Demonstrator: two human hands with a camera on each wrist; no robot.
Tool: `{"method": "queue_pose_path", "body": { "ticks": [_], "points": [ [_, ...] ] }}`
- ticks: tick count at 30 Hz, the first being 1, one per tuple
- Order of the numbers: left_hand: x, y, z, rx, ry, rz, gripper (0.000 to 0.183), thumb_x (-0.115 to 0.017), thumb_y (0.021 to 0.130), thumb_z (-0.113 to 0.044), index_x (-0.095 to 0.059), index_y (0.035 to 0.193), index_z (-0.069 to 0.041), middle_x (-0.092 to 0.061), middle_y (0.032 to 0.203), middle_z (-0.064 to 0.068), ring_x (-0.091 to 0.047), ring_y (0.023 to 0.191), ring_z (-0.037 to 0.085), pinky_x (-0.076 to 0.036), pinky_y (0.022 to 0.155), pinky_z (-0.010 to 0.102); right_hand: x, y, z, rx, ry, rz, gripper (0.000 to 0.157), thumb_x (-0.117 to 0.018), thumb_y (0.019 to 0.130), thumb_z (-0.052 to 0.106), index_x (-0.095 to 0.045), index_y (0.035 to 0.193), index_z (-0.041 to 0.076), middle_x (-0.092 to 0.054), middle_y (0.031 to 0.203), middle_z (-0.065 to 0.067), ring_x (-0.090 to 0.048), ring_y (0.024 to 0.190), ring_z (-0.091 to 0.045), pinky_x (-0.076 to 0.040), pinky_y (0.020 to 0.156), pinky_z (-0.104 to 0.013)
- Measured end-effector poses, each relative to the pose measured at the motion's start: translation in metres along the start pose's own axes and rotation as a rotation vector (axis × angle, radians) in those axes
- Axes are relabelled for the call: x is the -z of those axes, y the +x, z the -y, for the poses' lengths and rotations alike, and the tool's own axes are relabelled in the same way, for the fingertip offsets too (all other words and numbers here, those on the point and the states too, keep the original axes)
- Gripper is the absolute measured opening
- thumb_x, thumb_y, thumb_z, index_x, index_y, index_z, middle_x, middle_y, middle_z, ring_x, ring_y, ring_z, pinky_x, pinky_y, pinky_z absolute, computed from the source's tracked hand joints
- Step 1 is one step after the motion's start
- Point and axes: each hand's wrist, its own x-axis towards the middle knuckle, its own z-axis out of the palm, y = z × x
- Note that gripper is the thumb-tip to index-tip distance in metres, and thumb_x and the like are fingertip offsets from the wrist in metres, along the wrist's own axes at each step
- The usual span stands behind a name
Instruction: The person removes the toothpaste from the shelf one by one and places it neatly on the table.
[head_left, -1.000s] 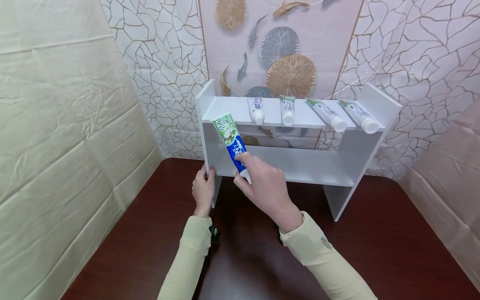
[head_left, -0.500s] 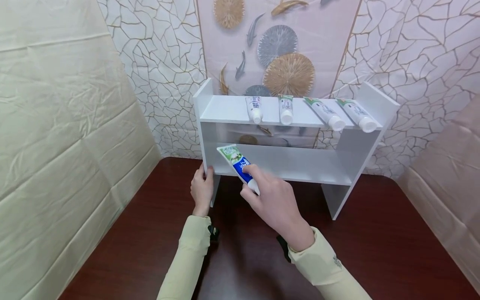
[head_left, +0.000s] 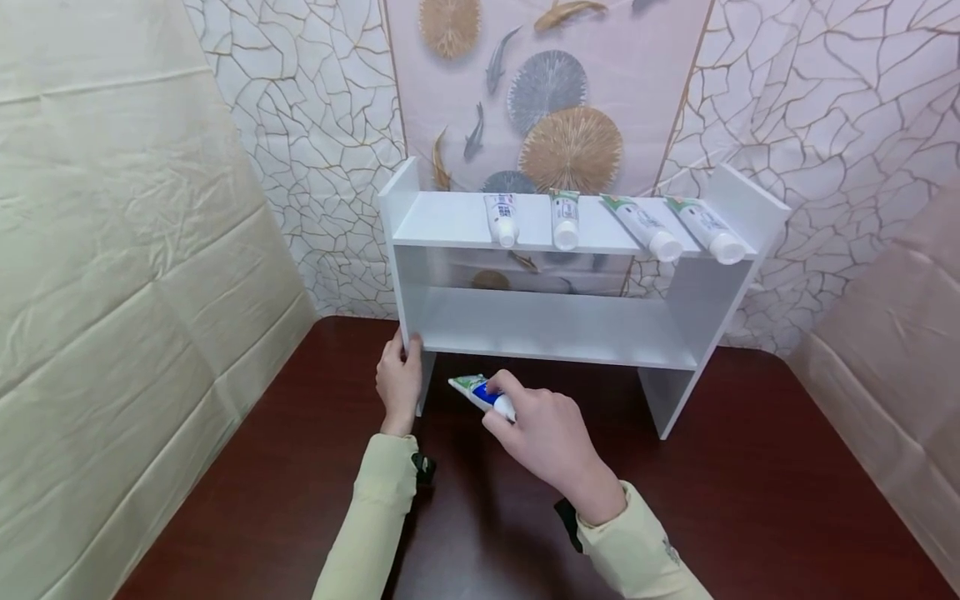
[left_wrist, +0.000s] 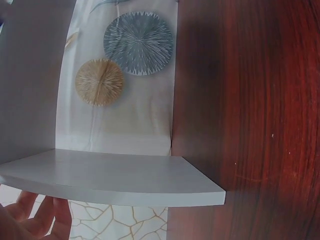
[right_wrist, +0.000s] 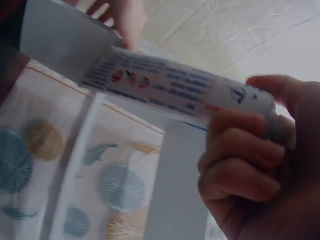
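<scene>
My right hand [head_left: 551,433] pinches a toothpaste tube [head_left: 480,390] near its white cap, thumb and index finger on either side. The tube is green at its flat end and blue in the middle; its back, with small print, faces the right wrist view. It is tilted, flat end pointing left, in front of the gap beneath the lower board of a white shelf rack [head_left: 555,321]. My left hand [head_left: 399,383] grips the rack's left side panel [left_wrist: 110,175] low down, its fingers [left_wrist: 61,220] on the outer face.
Several white toothpaste tubes lie along the top board, caps forward, including a small left one [head_left: 500,221] and a larger right one [head_left: 707,229]. The rack stands on a dark red-brown table [head_left: 750,492]. Cream cloth [head_left: 150,250] hangs at the left, patterned cloth behind.
My right hand has lowered the toothpaste tube from in front of the rack's upper part to below the lower board, tipping it flatter. My left hand keeps its grip on the side panel.
</scene>
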Motion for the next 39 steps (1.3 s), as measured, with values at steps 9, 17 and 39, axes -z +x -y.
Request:
{"method": "queue_pose_path", "body": {
  "ticks": [9, 17, 39],
  "points": [
    [0.001, 0.002, -0.003, 0.006, -0.020, -0.003, 0.040, -0.047, 0.099, -0.039, -0.059, 0.134, -0.024, -0.051, 0.081, 0.010, -0.040, 0.062, 0.022, -0.029, 0.058, 0.034, -0.034, 0.002, -0.024, 0.007, -0.053, 0.222, 0.008, -0.059, 0.088, 0.019, -0.058, 0.092, 0.013, -0.037, 0.050, 0.010, -0.030, 0.044, -0.005, -0.024, 0.043, -0.020],
    [0.002, 0.001, -0.001, -0.002, -0.008, -0.045, 0.039, -0.047, 0.099, -0.039, -0.062, 0.131, -0.022, -0.054, 0.083, 0.011, -0.043, 0.064, 0.023, -0.030, 0.058, 0.034, -0.066, 0.004, -0.034, 0.005, -0.066, 0.294, 0.013, -0.059, 0.088, 0.020, -0.056, 0.093, 0.008, -0.043, 0.053, 0.005, -0.033, 0.044, -0.008, -0.025, 0.042, -0.022],
    [-0.002, -0.003, -0.001, -0.016, -0.005, -0.029, 0.039, -0.046, 0.100, -0.040, -0.062, 0.131, -0.021, -0.053, 0.082, 0.011, -0.043, 0.063, 0.023, -0.031, 0.058, 0.033, -0.107, -0.010, 0.005, 0.020, -0.514, 0.474, 0.050, -0.062, 0.091, 0.038, -0.059, 0.133, 0.013, -0.059, 0.055, 0.000, -0.050, 0.044, -0.016, -0.040, 0.044, -0.030]
  ]
}}
